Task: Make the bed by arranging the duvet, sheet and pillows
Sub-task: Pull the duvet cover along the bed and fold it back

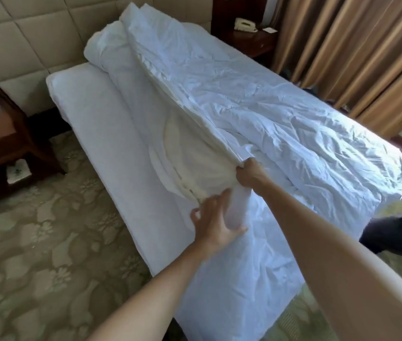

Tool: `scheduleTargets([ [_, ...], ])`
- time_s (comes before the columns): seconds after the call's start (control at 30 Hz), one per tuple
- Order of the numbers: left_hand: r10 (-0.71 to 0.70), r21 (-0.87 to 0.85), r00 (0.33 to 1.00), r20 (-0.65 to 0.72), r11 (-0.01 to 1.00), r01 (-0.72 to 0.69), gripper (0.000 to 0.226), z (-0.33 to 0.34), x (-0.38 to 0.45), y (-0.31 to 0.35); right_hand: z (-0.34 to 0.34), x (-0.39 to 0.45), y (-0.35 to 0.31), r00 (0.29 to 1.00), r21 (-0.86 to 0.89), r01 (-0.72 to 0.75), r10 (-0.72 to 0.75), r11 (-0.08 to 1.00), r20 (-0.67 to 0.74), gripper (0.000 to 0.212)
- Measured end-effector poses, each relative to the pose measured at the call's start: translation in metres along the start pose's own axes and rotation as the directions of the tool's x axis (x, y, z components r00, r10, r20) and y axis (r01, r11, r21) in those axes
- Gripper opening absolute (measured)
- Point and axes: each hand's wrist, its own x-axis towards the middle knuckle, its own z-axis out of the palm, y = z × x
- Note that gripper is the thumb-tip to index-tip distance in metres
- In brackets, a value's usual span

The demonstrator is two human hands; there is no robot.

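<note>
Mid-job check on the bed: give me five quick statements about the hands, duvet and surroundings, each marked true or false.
1. The right hand grips a bunched fold of the duvet. True.
2. The left hand rests on the carpet. False: it is at the duvet's edge, fingers spread.
3. The duvet covers the whole mattress. False: it is heaped toward the curtain side, so the near strip lies bare.
4. A telephone sits on the far nightstand. True.
5. The curtains are blue. False: they are tan.

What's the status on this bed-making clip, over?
Right hand grips the duvet edge. Left hand open, fingers against a hanging fold. Duvet bunched across the bed, mattress bare on one side. Nothing in the way.
</note>
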Motion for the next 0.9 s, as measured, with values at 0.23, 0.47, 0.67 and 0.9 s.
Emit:
scheduleTargets([
  [0.23, -0.403, -0.501, 0.875, 0.267, 0.718, 0.483, 0.092, 0.067, -0.044, -0.007, -0.012, -0.008, 0.020, 0.998, 0.222, 0.001, -0.016, 0.975, 0.063, 0.011],
  [0.47, -0.290, -0.668, 0.947, -0.134, 0.733, 0.130, 0.047, 0.057, -0.034, 0.091, -0.041, 0.000, 0.025, 0.976, 0.171, 0.040, -0.075, 0.984, 0.203, 0.038],
  [0.67, 0.014, -0.264, 1.000, -0.005, 0.965, -0.015, 0.069, 0.053, 0.000, 0.179, -0.110, 0.001, 0.045, 0.936, -0.239, 0.183, -0.094, 0.954, 0.339, 0.104],
  [0.9, 0.193, -0.176, 0.950, 0.246, 0.973, -0.152, 0.086, 0.083, 0.026, 0.241, -0.160, 0.051, 0.115, 0.968, -0.374, 0.163, -0.075, 0.913, 0.238, 0.045],
])
